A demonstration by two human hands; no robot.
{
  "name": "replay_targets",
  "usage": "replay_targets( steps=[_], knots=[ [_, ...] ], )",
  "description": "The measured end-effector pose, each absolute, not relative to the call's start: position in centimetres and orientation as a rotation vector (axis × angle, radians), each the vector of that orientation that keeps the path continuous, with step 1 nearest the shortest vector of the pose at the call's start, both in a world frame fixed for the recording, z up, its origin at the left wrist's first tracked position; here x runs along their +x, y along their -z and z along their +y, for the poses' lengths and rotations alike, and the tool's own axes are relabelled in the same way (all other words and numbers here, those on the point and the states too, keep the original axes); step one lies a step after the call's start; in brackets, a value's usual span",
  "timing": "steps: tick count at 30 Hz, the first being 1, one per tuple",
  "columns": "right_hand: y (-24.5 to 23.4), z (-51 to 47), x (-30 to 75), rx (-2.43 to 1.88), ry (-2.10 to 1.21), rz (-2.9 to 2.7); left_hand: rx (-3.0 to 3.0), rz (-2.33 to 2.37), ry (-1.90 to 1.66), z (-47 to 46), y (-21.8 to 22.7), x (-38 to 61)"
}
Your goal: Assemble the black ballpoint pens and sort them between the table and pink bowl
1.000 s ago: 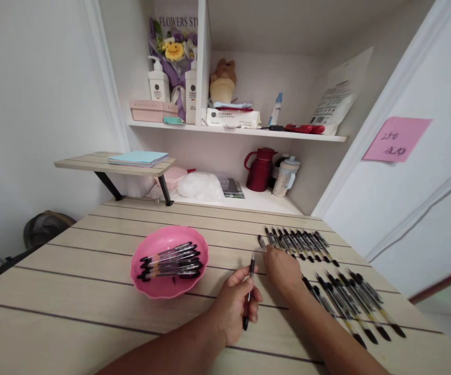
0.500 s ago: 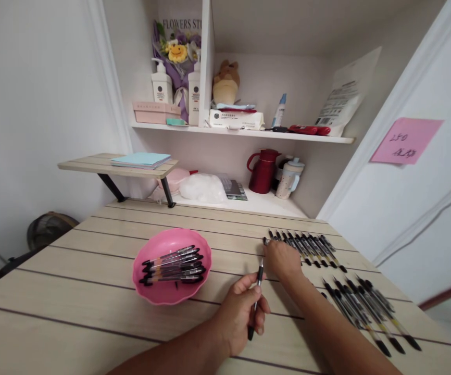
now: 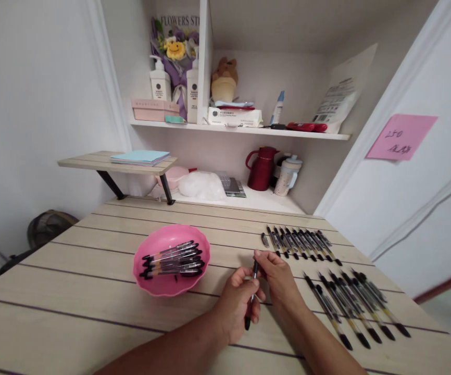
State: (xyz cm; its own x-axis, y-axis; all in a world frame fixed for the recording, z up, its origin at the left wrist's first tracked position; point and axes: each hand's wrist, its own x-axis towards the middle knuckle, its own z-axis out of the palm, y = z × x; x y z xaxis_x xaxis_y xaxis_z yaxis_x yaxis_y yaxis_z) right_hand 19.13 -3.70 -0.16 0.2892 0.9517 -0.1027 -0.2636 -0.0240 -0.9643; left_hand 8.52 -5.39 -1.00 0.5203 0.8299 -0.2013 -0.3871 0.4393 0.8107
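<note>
My left hand (image 3: 235,304) is closed around a black gel pen (image 3: 248,322), which stands slanted with its dark lower end sticking out below the fingers. At the pen's upper end the fingertips of my right hand (image 3: 279,276) are pinched on it; the tip itself is hidden there. A loose pen cap (image 3: 264,239) lies on the table beyond my right hand, left of a row of uncapped pens with caps (image 3: 305,242). Nearer me on the right, a second row of pens (image 3: 350,302) lies slanted side by side. A pink bowl (image 3: 141,284) to the left holds several capped pens (image 3: 174,260).
A small raised shelf (image 3: 85,160) with blue paper (image 3: 141,157) stands at the table's back left. Behind the table are a red jug (image 3: 262,169), a pale tumbler (image 3: 288,177) and a white plastic bag (image 3: 201,186). A pink note (image 3: 403,136) sticks to the right wall.
My right hand has let go of the cap on the table and come back toward me to the pen's upper end. My left hand keeps hold of the pen.
</note>
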Motion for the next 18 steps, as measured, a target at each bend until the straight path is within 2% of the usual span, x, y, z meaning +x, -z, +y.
replay_targets(
  steps=[6, 18],
  knots=[
    [0.55, -3.77, 18.97, -0.984, -1.33, -0.691, 0.695, 0.625, -0.734, -5.31, 0.63, 8.3],
    [0.18, -4.18, 18.86, -0.947, -1.407, -0.665, 0.716, 0.629, -0.758, -5.45, 0.65, 8.43]
  ],
)
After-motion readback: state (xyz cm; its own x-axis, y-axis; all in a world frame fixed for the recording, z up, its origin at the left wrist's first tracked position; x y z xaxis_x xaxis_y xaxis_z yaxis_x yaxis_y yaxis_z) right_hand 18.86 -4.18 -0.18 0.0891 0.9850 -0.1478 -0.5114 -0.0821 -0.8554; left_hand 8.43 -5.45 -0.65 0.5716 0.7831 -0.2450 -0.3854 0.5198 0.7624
